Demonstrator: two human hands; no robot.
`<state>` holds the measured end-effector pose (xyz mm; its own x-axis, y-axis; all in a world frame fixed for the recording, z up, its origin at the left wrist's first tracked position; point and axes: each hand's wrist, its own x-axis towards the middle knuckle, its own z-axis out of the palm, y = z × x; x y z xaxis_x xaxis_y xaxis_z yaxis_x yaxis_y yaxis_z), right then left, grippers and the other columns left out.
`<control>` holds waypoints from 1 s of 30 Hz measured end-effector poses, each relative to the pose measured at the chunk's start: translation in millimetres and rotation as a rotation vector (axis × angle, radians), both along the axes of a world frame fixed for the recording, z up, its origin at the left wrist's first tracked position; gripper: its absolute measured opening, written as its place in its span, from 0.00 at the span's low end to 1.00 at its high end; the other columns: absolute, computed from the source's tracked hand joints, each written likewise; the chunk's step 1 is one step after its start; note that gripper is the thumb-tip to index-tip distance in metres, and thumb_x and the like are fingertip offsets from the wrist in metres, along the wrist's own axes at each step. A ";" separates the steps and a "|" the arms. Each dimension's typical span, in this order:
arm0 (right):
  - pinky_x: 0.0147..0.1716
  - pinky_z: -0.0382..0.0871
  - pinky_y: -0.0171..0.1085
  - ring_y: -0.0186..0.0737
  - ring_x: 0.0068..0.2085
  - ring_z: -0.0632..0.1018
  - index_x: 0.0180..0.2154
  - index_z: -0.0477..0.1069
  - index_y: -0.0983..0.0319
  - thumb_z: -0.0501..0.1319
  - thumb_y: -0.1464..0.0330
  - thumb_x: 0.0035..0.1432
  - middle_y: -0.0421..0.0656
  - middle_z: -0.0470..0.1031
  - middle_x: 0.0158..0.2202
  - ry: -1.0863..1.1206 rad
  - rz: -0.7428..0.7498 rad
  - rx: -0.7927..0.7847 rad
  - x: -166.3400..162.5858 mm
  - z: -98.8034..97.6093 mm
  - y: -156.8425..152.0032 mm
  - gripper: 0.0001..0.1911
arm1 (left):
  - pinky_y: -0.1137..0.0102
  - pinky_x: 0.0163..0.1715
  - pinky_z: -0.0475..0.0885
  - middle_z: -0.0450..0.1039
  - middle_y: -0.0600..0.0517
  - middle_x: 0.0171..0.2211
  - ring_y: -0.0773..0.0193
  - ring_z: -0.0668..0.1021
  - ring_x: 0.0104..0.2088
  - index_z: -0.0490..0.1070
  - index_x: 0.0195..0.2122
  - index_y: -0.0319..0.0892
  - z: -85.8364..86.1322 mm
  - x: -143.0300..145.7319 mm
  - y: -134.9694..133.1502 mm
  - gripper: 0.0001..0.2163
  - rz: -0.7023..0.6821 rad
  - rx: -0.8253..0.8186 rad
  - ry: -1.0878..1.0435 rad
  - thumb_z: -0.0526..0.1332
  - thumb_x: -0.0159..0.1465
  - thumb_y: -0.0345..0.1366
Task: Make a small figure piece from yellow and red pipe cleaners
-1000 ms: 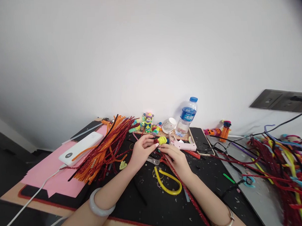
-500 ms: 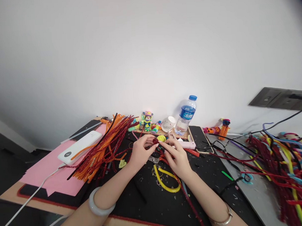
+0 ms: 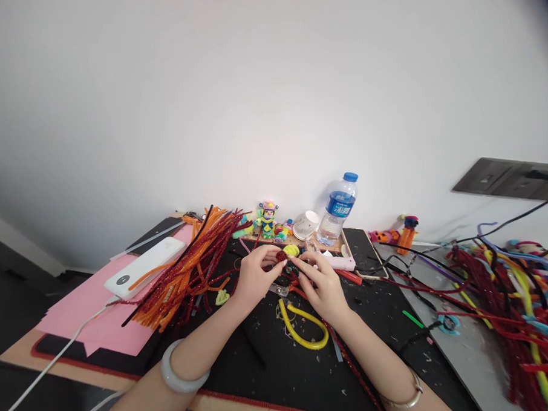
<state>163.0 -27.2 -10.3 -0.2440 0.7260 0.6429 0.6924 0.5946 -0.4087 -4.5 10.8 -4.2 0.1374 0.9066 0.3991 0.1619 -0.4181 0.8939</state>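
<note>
My left hand (image 3: 253, 280) pinches a small red and yellow ball (image 3: 287, 252) between thumb and fingertips, lifted just off the mat (image 3: 281, 375) at the far middle of the desk, where I can look straight down on it. My right hand (image 3: 323, 289) meets it from the right, fingertips pressed together on the red stem (image 3: 351, 369) where it joins the ball (the exact contact is small and partly hidden by my fingers). The rest of the stem trails back under my right wrist toward the near edge, which I judge leaves it slack and easy to feed.

A bent yellow loop (image 3: 303, 329) lies on the mat just near of my hands, within reach of either one. The bundle (image 3: 186, 271) of orange and red stems fans out to the left, its ends pointing at my left hand, so a fresh one is close by. Further left, a power bank (image 3: 145, 268) rests on pink paper (image 3: 92, 316), clear of the work.

Along the far edge stand a figure (image 3: 268, 219), a cup (image 3: 306, 224) and a bottle (image 3: 338, 210), pushed back against the wall. A glue gun (image 3: 341, 263) and a phone (image 3: 362, 250) lie just right of the ball; a tangled pile (image 3: 523, 291) of stems fills the far right
</note>
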 end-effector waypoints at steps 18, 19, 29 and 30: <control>0.39 0.68 0.42 0.41 0.39 0.70 0.53 0.64 0.55 0.51 0.74 0.58 0.47 0.65 0.47 -0.045 -0.001 -0.019 -2.2 -0.1 0.2 0.22 | 0.69 0.36 0.75 0.75 0.49 0.34 0.63 0.78 0.33 0.71 0.36 0.41 2.7 1.6 -2.1 0.09 -0.012 -0.008 -0.028 0.62 0.53 0.33; 0.39 0.68 0.42 0.41 0.40 0.70 0.53 0.64 0.55 0.51 0.74 0.58 0.47 0.65 0.47 -0.038 0.001 -0.017 -2.1 -0.4 0.2 0.21 | 0.69 0.36 0.75 0.75 0.49 0.34 0.63 0.78 0.33 0.71 0.36 0.41 2.3 1.8 -2.0 0.09 -0.007 -0.014 -0.036 0.62 0.53 0.33; 0.49 0.63 0.46 0.46 0.49 0.68 0.51 0.64 0.58 0.52 0.72 0.58 0.48 0.65 0.46 0.126 -0.065 -0.038 2.3 3.8 2.4 0.18 | 0.68 0.41 0.72 0.75 0.50 0.36 0.62 0.77 0.35 0.71 0.39 0.43 3.3 -0.2 -5.0 0.10 -0.120 0.089 0.118 0.62 0.54 0.32; 0.48 0.64 0.46 0.46 0.49 0.68 0.50 0.64 0.58 0.53 0.72 0.58 0.48 0.65 0.46 0.129 -0.067 -0.044 2.5 4.3 2.7 0.17 | 0.68 0.41 0.71 0.75 0.50 0.37 0.62 0.76 0.36 0.71 0.39 0.43 3.8 -0.3 -5.8 0.11 -0.144 0.079 0.123 0.62 0.54 0.32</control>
